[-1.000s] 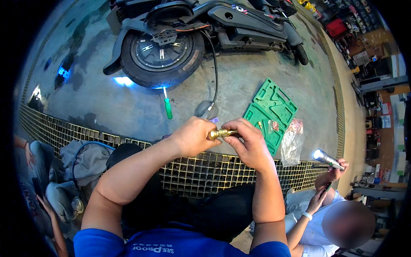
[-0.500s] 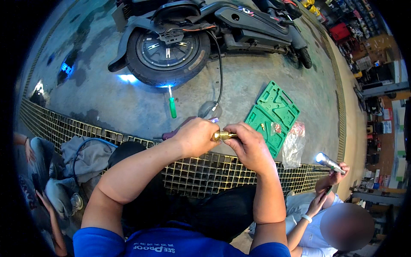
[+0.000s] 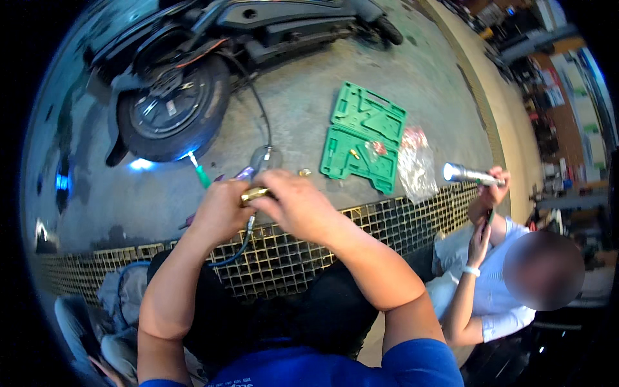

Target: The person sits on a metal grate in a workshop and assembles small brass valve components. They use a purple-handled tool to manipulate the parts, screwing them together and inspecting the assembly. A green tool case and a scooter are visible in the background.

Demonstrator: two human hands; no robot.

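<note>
A brass-coloured cylindrical fitting (image 3: 255, 195) sits between my two hands. My left hand (image 3: 222, 211) is closed around its left end, and my right hand (image 3: 293, 203) grips the other end between thumb and fingers. Beneath my left hand, a purple tool (image 3: 245, 173) shows partly; whether that hand touches it I cannot tell. A blue hose (image 3: 240, 251) with a metal coupler (image 3: 250, 226) hangs just below my hands. Beyond them, a black hose (image 3: 260, 100) runs to a round clear-looking piece (image 3: 271, 155) on the floor. A small brass piece (image 3: 305, 172) lies near my right hand.
A black scooter (image 3: 258, 32) stands ahead, a green-handled screwdriver (image 3: 202, 175) at its tyre (image 3: 184, 138). An open green tool case (image 3: 367, 126) and a plastic bag (image 3: 417, 168) lie right. A floor grating (image 3: 284, 267) crosses below. At right, another person's hand holds a lit flashlight (image 3: 467, 174).
My view has swung right, so the scooter and case sit further left. My right hand has turned over the brass fitting, its fingers covering more of it. The blue hose below my hands has come into view.
</note>
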